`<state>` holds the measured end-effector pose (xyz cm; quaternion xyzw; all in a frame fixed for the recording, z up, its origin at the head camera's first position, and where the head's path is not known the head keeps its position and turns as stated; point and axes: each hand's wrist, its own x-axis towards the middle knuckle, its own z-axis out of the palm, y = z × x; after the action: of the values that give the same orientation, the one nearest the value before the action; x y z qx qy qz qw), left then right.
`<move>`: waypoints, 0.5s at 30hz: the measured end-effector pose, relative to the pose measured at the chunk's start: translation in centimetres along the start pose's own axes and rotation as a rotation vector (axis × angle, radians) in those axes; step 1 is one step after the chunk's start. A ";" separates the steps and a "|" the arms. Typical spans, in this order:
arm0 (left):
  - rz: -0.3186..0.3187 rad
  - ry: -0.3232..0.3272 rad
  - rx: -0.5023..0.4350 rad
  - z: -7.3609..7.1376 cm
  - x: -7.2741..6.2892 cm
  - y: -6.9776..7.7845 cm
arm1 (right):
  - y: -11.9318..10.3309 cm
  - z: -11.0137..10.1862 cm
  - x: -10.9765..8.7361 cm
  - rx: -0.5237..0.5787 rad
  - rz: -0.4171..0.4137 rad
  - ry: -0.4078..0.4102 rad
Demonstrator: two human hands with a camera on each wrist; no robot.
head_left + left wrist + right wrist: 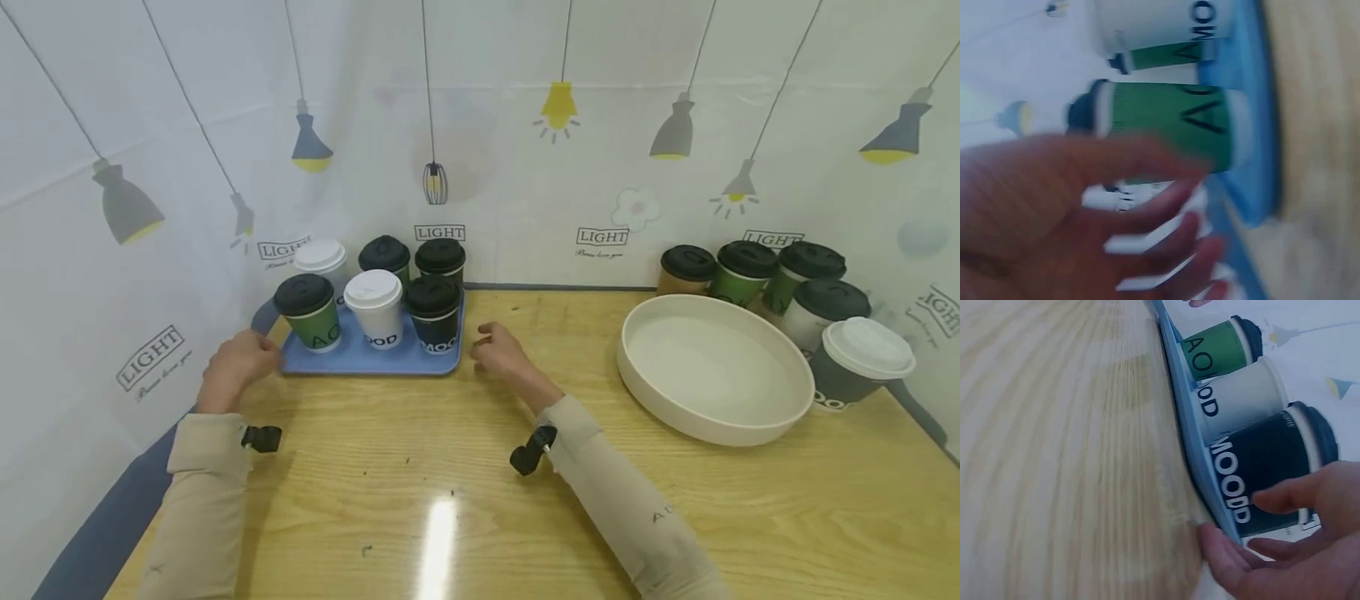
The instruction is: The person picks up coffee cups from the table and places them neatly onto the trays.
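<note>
A blue tray (pixel 360 363) bears several lidded paper cups in two rows. Its front row has a green cup (pixel 316 325) with a black lid, a white cup (pixel 377 321) with a white lid and a black cup (pixel 437 329) marked MOOD. My left hand (pixel 238 367) is at the tray's left front corner, fingers loosely bent beside the green cup (pixel 1166 119). Just off the tray's right edge is my right hand (pixel 501 354), slightly curled. In the right wrist view its fingertips (pixel 1216 540) are right at the tray's rim, with the thumb in front of the black cup (pixel 1260 469).
A round cream dish (pixel 716 367) sits on the wooden table (pixel 420 467) at right. Behind and beside it stand more lidded cups, among them a dark grey one with a white lid (pixel 870 346). A lamp-printed cloth (pixel 510 183) hangs behind the table.
</note>
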<state>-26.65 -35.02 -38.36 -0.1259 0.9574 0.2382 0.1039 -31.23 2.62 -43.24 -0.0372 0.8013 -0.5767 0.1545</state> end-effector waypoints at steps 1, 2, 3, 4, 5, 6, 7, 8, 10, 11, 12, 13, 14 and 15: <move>0.044 -0.097 0.047 -0.2 -0.3 0.6 | 0.1 -0.5 -0.6 -0.021 -0.001 -0.022; 0.104 -0.197 0.077 -0.3 -0.7 1.3 | 0.1 -1.1 -1.3 -0.044 -0.003 -0.044; 0.163 -0.293 0.085 -0.4 -1.1 2.2 | 0.1 -1.7 -2.1 -0.063 -0.007 -0.068; 0.221 -0.377 0.079 -0.3 -1.6 3.2 | 0.2 -2.3 -2.7 -0.082 -0.015 -0.083; 0.274 -0.447 0.061 0.1 -1.9 4.1 | 0.4 -2.9 -3.5 -0.096 -0.032 -0.095; 0.324 -0.497 0.040 0.5 -2.3 5.1 | 0.5 -3.5 -4.2 -0.116 -0.056 -0.098; 0.367 -0.529 0.014 1.1 -2.7 6.1 | 0.6 -4.2 -5.0 -0.140 -0.088 -0.091; 0.410 -0.546 -0.005 1.7 -3.1 7.1 | 0.7 -4.9 -5.8 -0.157 -0.121 -0.078; 0.490 -0.584 -0.067 3.1 -3.6 9.0 | 1.1 -6.5 -7.1 -0.172 -0.196 -0.031; 0.532 -0.597 -0.097 4.0 -3.7 9.8 | 1.1 -7.4 -7.8 -0.175 -0.229 -0.003; 0.571 -0.606 -0.133 4.9 -3.9 10.7 | 1.2 -8.6 -8.4 -0.179 -0.255 0.032; 0.610 -0.613 -0.171 5.9 -3.9 11.6 | 1.3 -9.8 -8.9 -0.177 -0.280 0.074; 0.638 -0.615 -0.218 6.9 -4.0 12.5 | 1.4 -11.3 -9.4 -0.171 -0.301 0.117; 0.659 -0.612 -0.271 7.9 -4.1 13.5 | 1.5 -13.0 -9.8 -0.162 -0.320 0.159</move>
<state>-25.61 -18.89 -38.38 0.2483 0.8320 0.4077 0.2827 -25.54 17.27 -38.97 -0.1309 0.8387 -0.5285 -0.0064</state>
